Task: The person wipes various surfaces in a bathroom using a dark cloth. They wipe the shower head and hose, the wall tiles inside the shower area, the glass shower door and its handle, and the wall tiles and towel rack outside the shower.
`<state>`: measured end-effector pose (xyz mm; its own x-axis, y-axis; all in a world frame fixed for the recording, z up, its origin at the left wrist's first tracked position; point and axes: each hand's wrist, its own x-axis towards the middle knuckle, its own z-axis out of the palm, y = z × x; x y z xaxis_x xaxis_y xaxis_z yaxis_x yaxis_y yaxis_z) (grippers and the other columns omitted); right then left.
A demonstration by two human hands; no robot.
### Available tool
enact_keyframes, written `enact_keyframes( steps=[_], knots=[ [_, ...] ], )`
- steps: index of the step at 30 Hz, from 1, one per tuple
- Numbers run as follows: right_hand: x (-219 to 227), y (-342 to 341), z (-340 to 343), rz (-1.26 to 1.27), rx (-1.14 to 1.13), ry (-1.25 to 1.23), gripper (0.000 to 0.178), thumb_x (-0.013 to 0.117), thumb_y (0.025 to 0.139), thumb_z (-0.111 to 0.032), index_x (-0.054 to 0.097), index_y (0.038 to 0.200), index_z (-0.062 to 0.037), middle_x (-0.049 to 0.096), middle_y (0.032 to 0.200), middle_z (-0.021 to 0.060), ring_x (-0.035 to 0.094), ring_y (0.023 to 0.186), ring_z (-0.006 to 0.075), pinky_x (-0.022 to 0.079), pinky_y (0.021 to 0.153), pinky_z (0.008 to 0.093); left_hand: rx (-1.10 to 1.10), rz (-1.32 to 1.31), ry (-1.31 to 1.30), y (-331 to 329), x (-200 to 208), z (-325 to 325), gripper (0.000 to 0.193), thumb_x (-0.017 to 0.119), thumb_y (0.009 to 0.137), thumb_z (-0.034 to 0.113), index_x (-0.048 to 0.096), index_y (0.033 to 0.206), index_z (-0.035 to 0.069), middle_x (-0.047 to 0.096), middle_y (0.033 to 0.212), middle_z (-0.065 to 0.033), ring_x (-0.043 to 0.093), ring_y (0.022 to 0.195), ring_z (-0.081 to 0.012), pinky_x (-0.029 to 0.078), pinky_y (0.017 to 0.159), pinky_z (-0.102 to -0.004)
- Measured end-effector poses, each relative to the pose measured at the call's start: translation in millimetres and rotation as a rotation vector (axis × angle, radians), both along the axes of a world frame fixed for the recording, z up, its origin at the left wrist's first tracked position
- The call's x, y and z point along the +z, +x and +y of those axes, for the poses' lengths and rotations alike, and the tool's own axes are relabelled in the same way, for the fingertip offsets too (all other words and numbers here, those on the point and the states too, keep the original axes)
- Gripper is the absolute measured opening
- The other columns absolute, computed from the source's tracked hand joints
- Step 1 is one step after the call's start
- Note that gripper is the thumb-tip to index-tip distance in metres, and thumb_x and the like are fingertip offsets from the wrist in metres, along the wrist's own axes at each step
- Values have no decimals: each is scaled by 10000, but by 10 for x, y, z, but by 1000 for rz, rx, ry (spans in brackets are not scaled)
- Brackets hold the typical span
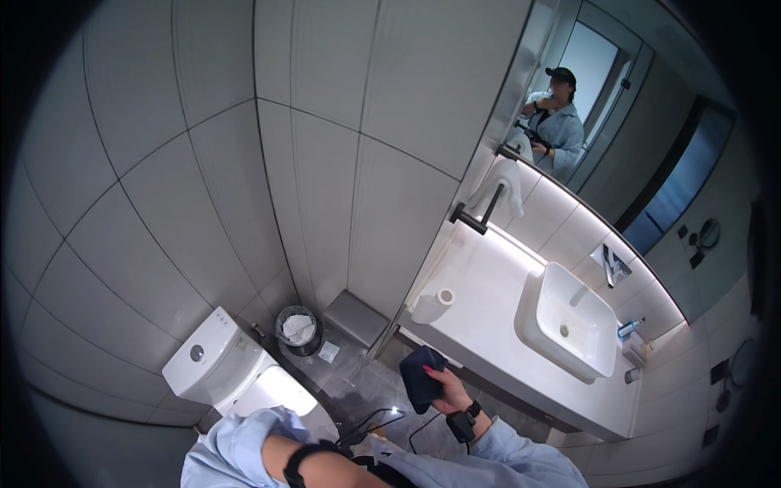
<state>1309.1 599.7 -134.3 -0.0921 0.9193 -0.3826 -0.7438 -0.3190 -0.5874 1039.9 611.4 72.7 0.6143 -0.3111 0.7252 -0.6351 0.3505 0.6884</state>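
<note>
My right hand (453, 392) grips a dark navy, flat, squarish thing (422, 379) between thumb and fingers, above the floor in front of the counter. Its exact kind does not show; it may be a folded cloth or a pouch. A black band with a small box is on my right wrist. My left forearm (325, 470), with a black strap, crosses the lower edge, and the hand itself lies outside the picture. In the mirror (643, 106) a raised arm shows near the reflected neck, its fingers too small to make out.
A white counter (480, 301) at the right bears a washbasin (561, 321) and a paper roll (434, 306). A toilet (203, 358) stands at the left, beside a waste bin (298, 329) and a grey box-like ledge (355, 317). Black cables (370, 427) hang near my body.
</note>
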Motion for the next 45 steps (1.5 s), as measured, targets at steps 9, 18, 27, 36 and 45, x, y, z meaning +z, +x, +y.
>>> enact_keyframes(
  steps=[9,18,27,36,45],
  knots=[
    [-642,411,-10,167,-66,-195,344,604,904,-103,574,1230,2,659,1185,133,654,1063,266,507,973,405,-294,-119,9,1379,533,-255,410,520,1008,214,498,1288,-85,513,1326,-263,479,1235,-364,364,1061,-433],
    [-476,124,709,141,120,-248,316,593,906,-131,602,1182,22,677,1149,149,659,1052,275,495,986,411,-130,-297,90,1469,803,36,408,456,1029,256,523,1232,-91,528,1259,-298,505,1163,-415,401,998,-465],
    [-159,-175,1763,94,276,-212,310,580,919,-130,601,1194,11,677,1153,130,658,1055,256,502,976,378,261,-160,345,285,298,1377,385,527,978,196,553,1225,-99,574,1218,-286,556,1152,-457,463,980,-487],
    [1090,-1021,2834,-43,276,256,313,595,952,-142,574,1243,-29,656,1158,62,650,1041,177,512,908,312,1458,259,-857,-237,-1179,2980,565,593,959,315,394,1409,38,418,1487,-137,361,1401,-231,262,1144,-367],
    [1131,-1820,3561,-190,480,445,368,532,1012,-184,528,1331,-1,626,1220,47,584,1110,120,444,975,271,1333,100,-994,-407,-1423,3069,654,562,974,403,349,1468,31,418,1484,-116,410,1365,-244,306,1153,-405]
  ],
)
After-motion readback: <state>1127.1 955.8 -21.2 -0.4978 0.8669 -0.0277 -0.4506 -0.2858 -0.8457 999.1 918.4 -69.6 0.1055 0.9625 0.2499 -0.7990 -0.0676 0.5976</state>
